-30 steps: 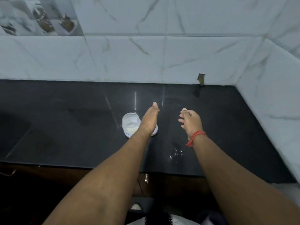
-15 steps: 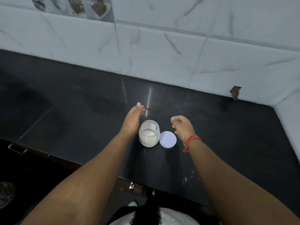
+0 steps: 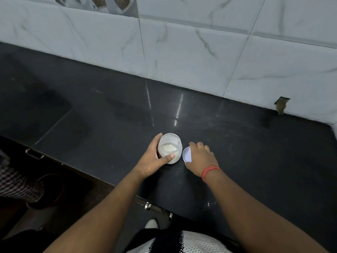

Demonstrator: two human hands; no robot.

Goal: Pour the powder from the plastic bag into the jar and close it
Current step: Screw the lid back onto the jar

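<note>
On the left, the left hand (image 3: 152,161) is wrapping the clear jar (image 3: 170,148), its thumb pressing across the near wall and its fingers (image 3: 158,138) curling round the far left side, so the jar is being steadied upright on the dark, glossy tabletop (image 3: 109,114). The jar is a small, rounded, see-through vessel, probably plastic, standing with its long axis vertical and its wide mouth uncovered; pale, fine powder (image 3: 169,148) is sitting heaped inside. Just to the right, close beside the jar, the round white lid (image 3: 187,155) is lying flat on the tabletop, smooth and disc-shaped. The right hand (image 3: 200,158), a red thread at its wrist, is resting over the lid's right half with fingers spread and bent down onto it; whether they are already gripping its rim cannot be told. The relation that matters: the lid is lying directly under the right fingers, and the jar's mouth is sitting a short way to their left and higher, so the right hand is the nearer one for lifting and capping. No plastic bag is showing, suggesting the pouring is over. A few pale specks are dotting the tabletop near the front edge.
</note>
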